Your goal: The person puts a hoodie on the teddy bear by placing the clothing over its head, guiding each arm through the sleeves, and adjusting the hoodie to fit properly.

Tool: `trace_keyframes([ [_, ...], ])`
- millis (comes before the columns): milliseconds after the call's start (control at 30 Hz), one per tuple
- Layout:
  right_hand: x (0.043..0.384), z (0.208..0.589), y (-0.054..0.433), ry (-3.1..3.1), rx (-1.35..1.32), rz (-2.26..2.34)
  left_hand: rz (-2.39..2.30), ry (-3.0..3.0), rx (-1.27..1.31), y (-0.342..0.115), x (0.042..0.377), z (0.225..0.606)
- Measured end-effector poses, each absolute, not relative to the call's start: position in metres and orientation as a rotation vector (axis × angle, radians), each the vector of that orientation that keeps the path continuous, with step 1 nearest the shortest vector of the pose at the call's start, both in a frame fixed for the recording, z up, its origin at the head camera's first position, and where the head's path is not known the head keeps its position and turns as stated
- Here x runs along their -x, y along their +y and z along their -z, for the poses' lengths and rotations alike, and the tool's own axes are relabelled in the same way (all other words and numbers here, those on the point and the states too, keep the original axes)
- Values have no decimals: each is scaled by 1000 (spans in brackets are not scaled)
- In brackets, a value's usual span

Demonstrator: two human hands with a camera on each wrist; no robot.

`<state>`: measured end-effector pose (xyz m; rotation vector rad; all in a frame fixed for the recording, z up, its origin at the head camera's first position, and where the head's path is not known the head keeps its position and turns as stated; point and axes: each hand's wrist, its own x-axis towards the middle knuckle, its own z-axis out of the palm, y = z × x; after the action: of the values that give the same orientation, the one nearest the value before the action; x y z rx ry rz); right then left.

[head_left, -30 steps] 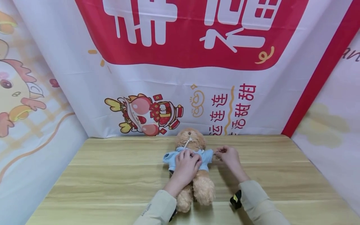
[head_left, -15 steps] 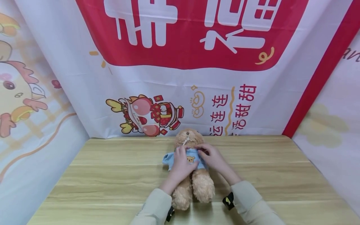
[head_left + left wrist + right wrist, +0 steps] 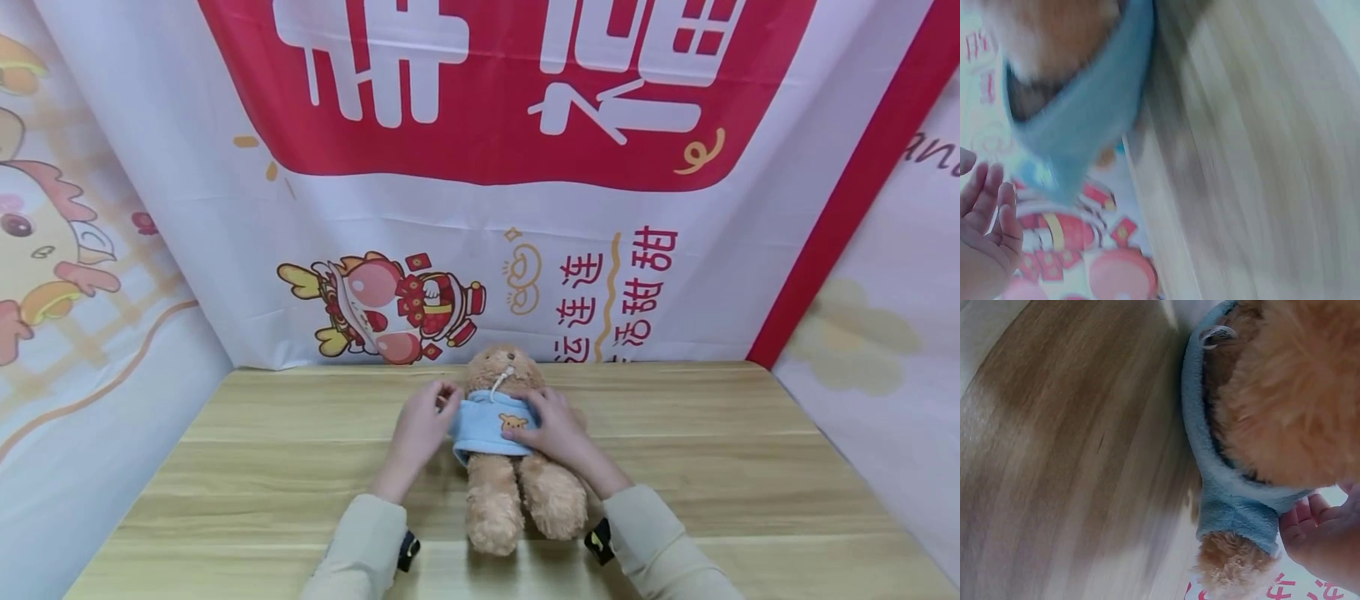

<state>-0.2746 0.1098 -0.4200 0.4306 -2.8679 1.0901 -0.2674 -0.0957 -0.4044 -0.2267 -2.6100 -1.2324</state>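
Note:
A light brown teddy bear (image 3: 495,504) lies on its back, head toward the printed cloth, in a light blue shirt (image 3: 480,429) with a small printed animal. My right hand (image 3: 558,429) holds the bear's chest and shoulder on the right, thumb across the shirt front. On that side, a furry paw (image 3: 1232,565) sticks out of the sleeve in the right wrist view. Beside the other sleeve is my left hand (image 3: 426,421), its fingers loosely bent. The left wrist view, blurred, shows that sleeve (image 3: 1066,172) limp, no paw coming out, and the fingers apart from it.
Under the bear is a wood-grain table (image 3: 300,467). A printed cloth (image 3: 420,208) hangs along its back edge, close behind the bear's head. A white cord (image 3: 501,383) lies over the bear's neck. Black straps (image 3: 408,550) show at both cuffs.
My left hand has left the shirt front and moved left to the sleeve. My right hand went from beside the right sleeve onto the chest and shoulder. The bear's legs have shifted slightly right.

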Motion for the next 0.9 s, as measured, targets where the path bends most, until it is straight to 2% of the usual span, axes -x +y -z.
trace_keyframes([
  [333, 273, 422, 112, -2840, -505, -1109, 1018, -2773, 339, -121, 273, 424],
  [567, 269, 420, 110, -2588, -1127, -906, 1003, -2778, 427, -119, 271, 425],
  [633, 269, 419, 109, -2577, -1235, -887, 998, -2784, 439, -118, 270, 425],
  [900, 267, 422, 99, -2652, -1201, -832, 1044, -2774, 436, -120, 270, 422],
])
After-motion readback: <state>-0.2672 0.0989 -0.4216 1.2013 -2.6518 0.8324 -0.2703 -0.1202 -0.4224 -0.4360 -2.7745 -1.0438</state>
